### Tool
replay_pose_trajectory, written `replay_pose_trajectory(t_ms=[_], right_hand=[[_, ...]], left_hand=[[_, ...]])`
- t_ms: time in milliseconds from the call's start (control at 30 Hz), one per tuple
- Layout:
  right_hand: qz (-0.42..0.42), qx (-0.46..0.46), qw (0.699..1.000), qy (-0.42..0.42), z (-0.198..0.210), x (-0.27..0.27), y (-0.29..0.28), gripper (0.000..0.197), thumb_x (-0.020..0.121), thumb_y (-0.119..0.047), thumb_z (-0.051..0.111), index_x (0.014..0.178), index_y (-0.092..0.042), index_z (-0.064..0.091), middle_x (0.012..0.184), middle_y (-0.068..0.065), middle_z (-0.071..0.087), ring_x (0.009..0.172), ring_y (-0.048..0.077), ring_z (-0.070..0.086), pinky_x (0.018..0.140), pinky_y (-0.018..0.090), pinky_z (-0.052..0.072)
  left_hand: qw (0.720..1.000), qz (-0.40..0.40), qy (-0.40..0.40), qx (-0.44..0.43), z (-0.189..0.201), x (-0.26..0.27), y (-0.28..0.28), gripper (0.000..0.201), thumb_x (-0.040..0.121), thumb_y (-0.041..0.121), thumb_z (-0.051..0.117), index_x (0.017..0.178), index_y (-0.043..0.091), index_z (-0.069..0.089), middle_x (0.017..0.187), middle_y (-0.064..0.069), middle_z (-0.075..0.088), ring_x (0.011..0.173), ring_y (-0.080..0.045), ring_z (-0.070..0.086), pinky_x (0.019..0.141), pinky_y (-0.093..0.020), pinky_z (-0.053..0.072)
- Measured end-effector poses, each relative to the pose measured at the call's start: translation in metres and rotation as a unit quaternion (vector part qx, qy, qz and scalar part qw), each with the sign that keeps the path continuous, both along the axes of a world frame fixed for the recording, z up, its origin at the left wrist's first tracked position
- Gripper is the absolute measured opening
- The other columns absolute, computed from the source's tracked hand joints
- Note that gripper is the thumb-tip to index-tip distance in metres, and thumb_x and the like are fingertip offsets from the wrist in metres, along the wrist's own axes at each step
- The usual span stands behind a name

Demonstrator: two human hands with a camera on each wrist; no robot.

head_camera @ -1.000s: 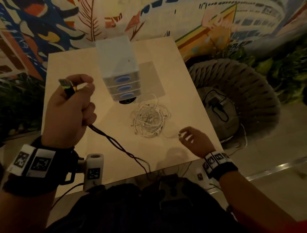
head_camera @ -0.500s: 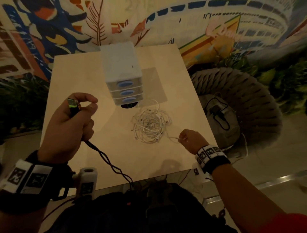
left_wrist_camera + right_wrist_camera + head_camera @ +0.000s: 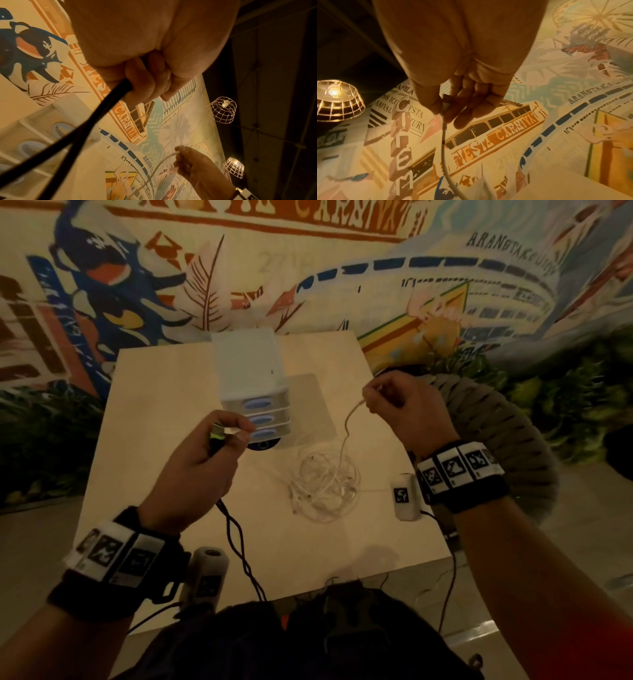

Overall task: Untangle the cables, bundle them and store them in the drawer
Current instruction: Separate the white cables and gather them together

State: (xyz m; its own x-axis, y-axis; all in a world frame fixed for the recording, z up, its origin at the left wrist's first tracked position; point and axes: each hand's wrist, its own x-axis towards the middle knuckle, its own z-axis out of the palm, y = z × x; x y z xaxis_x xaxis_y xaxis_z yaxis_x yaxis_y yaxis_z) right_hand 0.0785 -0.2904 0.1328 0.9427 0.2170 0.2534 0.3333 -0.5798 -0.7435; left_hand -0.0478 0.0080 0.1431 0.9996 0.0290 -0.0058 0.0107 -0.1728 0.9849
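A tangled heap of white cable (image 3: pixel 325 486) lies on the pale square table (image 3: pixel 164 392), in front of a small white drawer unit (image 3: pixel 251 386) with three blue-handled drawers, all closed. My left hand (image 3: pixel 202 467) grips a doubled black cable (image 3: pixel 239 546) just below its green-tipped plug (image 3: pixel 216 433); the cable hangs off the table's near edge. In the left wrist view the black cable (image 3: pixel 89 121) runs out of my curled fingers (image 3: pixel 145 81). My right hand (image 3: pixel 399 405) is raised and pinches the end of the white cable; the right wrist view shows its plug (image 3: pixel 446 101) between thumb and fingertips.
A dark woven round seat (image 3: pixel 507 440) stands right of the table with a dark cable lying on it. A painted mural wall (image 3: pixel 342 268) rises behind the table. Wire-cage lamps (image 3: pixel 222 109) hang overhead. Dark plants line the floor at left and right.
My right hand has lifted from the table's near right part, drawing one white cable end up out of the heap. My left hand has moved towards the drawer unit, still holding the black cable.
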Motion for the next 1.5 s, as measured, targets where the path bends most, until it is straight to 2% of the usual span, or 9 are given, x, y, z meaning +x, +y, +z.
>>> replay_pose_trajectory(t_ms=[133, 233, 267, 300, 567, 667, 867, 1067, 1500], right_hand=[[0.036, 0.067, 0.997, -0.011, 0.015, 0.003, 0.023, 0.024, 0.099, -0.036, 0.062, 0.104, -0.014, 0.067, 0.083, -0.005, 0.072, 0.081, 0.010, 0.071, 0.081, 0.040, 0.058], [0.065, 0.086, 0.994, -0.020, 0.024, -0.002, 0.041, 0.025, 0.097, -0.035, 0.064, 0.103, -0.011, 0.066, 0.082, -0.006, 0.071, 0.080, 0.011, 0.071, 0.081, 0.040, 0.058], [0.074, 0.089, 0.993, -0.025, 0.026, -0.004, 0.047, 0.025, 0.097, -0.035, 0.065, 0.103, -0.012, 0.067, 0.083, -0.006, 0.071, 0.081, 0.011, 0.071, 0.081, 0.040, 0.058], [0.082, 0.089, 0.992, -0.029, 0.030, -0.006, 0.053, 0.024, 0.096, -0.036, 0.065, 0.102, -0.013, 0.067, 0.084, -0.006, 0.071, 0.081, 0.012, 0.071, 0.081, 0.039, 0.058], [0.161, 0.076, 0.984, -0.021, 0.039, -0.025, 0.099, 0.016, 0.094, -0.032, 0.070, 0.105, -0.021, 0.068, 0.086, -0.012, 0.069, 0.084, 0.006, 0.067, 0.077, 0.029, 0.055], [0.164, 0.104, 0.980, -0.032, 0.026, -0.031, 0.101, 0.040, 0.091, -0.037, 0.072, 0.125, -0.023, 0.057, 0.095, -0.009, 0.066, 0.088, 0.012, 0.067, 0.078, 0.036, 0.054], [0.087, 0.092, 0.983, 0.136, -0.051, -0.032, 0.097, 0.088, 0.081, -0.047, 0.079, 0.152, -0.040, 0.028, 0.118, -0.010, 0.059, 0.090, 0.007, 0.064, 0.069, 0.020, 0.052], [0.179, -0.090, 0.969, 0.144, -0.112, -0.015, 0.110, 0.018, 0.097, -0.036, 0.063, 0.108, -0.025, 0.072, 0.104, -0.004, 0.063, 0.087, 0.011, 0.062, 0.078, 0.020, 0.047], [0.123, -0.127, 0.964, 0.200, -0.112, 0.005, 0.105, 0.036, 0.096, -0.060, 0.054, 0.092, -0.026, 0.067, 0.093, -0.007, 0.072, 0.088, 0.014, 0.066, 0.082, 0.037, 0.053]], left_hand=[[0.998, -0.013, -0.015, 0.059, 0.002, 0.005, -0.004, 0.015, 0.107, 0.023, 0.045, 0.112, 0.021, 0.060, 0.052, -0.004, 0.027, 0.046, -0.020, 0.022, 0.047, -0.038, 0.023], [0.995, -0.015, -0.039, 0.089, 0.008, 0.007, -0.015, 0.021, 0.107, 0.016, 0.045, 0.121, 0.014, 0.059, 0.099, -0.022, 0.034, 0.049, -0.004, 0.022, 0.045, -0.016, 0.033], [0.995, -0.018, -0.044, 0.085, 0.008, 0.009, -0.018, 0.023, 0.106, 0.014, 0.046, 0.125, 0.013, 0.059, 0.101, -0.021, 0.034, 0.086, 0.003, 0.027, 0.047, -0.009, 0.034], [0.994, -0.023, -0.046, 0.094, 0.005, 0.013, -0.020, 0.026, 0.106, 0.015, 0.047, 0.128, 0.015, 0.059, 0.088, -0.022, 0.039, 0.068, -0.023, 0.058, 0.050, -0.009, 0.038], [0.975, -0.092, -0.047, 0.196, -0.017, 0.046, -0.030, 0.018, 0.105, 0.025, 0.050, 0.117, 0.024, 0.063, 0.090, 0.010, 0.070, 0.082, 0.004, 0.064, 0.074, -0.018, 0.047], [0.983, -0.054, -0.033, 0.174, -0.021, 0.051, -0.020, 0.015, 0.102, 0.028, 0.051, 0.099, 0.030, 0.065, 0.088, 0.013, 0.073, 0.086, -0.006, 0.069, 0.082, -0.038, 0.056], [0.990, -0.026, -0.044, 0.128, -0.002, 0.046, -0.006, 0.027, 0.106, 0.026, 0.048, 0.100, 0.010, 0.069, 0.096, 0.005, 0.074, 0.087, 0.003, 0.067, 0.078, -0.010, 0.047], [0.992, -0.034, -0.077, 0.096, 0.021, 0.042, 0.008, 0.030, 0.108, 0.016, 0.043, 0.096, -0.004, 0.063, 0.093, -0.012, 0.071, 0.056, 0.012, 0.055, 0.057, -0.005, 0.040], [0.969, 0.122, -0.213, -0.005, 0.059, 0.031, 0.069, 0.022, 0.109, 0.027, 0.042, 0.099, 0.021, 0.061, 0.081, 0.002, 0.063, 0.044, -0.006, 0.034, 0.043, -0.021, 0.030]])
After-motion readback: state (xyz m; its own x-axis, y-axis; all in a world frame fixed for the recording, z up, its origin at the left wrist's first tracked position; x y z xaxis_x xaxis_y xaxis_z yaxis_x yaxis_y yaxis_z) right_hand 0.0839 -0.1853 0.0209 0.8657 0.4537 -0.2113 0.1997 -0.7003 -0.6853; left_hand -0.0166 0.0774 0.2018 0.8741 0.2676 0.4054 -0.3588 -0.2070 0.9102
